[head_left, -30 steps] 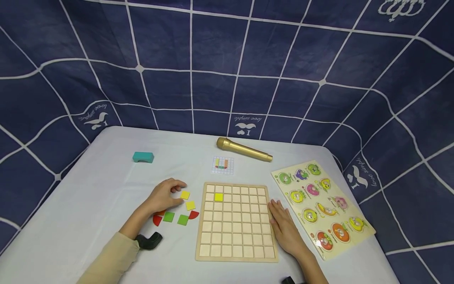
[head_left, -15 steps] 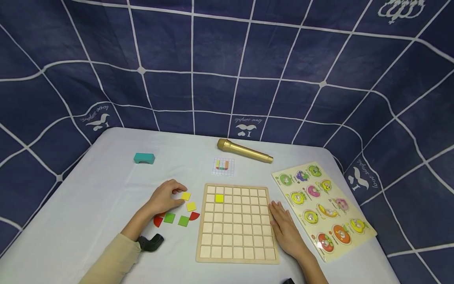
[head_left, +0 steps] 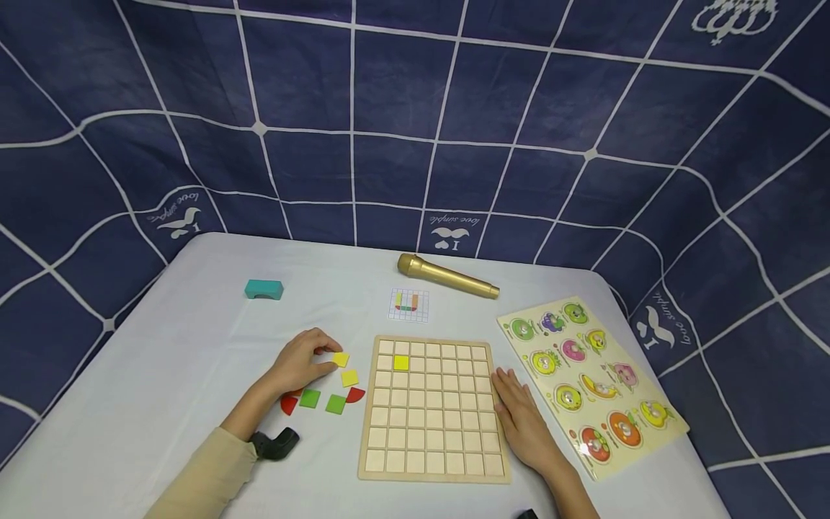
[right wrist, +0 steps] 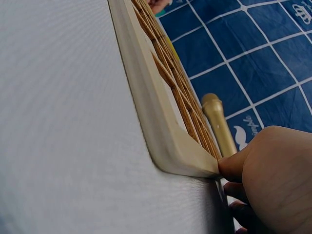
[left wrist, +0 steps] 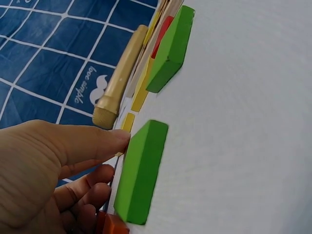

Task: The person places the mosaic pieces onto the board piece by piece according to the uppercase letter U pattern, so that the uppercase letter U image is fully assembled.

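At the left of the grid board, my left hand (head_left: 301, 362) pinches a yellow square tile (head_left: 341, 359) between thumb and fingers, with the tile still at table level. A second yellow tile (head_left: 349, 378) lies just below it. Two green tiles (left wrist: 141, 175) and two red quarter-round pieces (head_left: 354, 395) are near that hand; an orange piece (left wrist: 116, 225) is partly hidden under it. The wooden grid board (head_left: 434, 477) has one yellow tile (head_left: 401, 362) in its second row, second column. My right hand (head_left: 524, 424) rests against the board's right edge, its fingers fairly straight.
Behind the board lie a small pattern card (head_left: 408, 305) and a gold microphone (head_left: 447, 276). A teal arch block (head_left: 264, 290) stands back left. To the right is a fruit puzzle board (head_left: 593, 386). Blue grid-patterned cloth (head_left: 402, 166) surrounds the white table.
My left thumb and fingers have closed in on the upper yellow tile. The right hand stays at the board's edge. The head view has shifted slightly.
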The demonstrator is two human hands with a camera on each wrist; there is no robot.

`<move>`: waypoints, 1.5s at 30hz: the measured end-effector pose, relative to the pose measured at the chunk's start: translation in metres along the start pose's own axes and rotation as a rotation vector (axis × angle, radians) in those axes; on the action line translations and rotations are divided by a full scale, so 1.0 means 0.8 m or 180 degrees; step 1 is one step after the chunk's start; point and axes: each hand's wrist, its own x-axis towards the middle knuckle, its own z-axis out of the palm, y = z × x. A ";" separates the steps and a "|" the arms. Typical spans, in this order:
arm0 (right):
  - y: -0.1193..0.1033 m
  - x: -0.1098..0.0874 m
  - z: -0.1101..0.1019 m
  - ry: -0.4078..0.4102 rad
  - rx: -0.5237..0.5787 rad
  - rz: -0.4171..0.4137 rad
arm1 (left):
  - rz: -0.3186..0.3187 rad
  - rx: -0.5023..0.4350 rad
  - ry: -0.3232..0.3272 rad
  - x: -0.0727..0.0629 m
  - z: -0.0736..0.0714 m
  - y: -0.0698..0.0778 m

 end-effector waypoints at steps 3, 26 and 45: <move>0.000 0.000 0.000 -0.0006 -0.0007 0.0010 | -0.0015 -0.0033 0.0020 0.001 0.001 -0.001; 0.002 0.001 0.000 -0.0017 0.0041 0.0005 | -0.0007 -0.0521 0.0205 0.014 -0.004 0.050; 0.000 0.001 -0.001 -0.0090 0.0055 0.0093 | 0.0249 -0.0680 -0.0108 0.028 0.042 0.099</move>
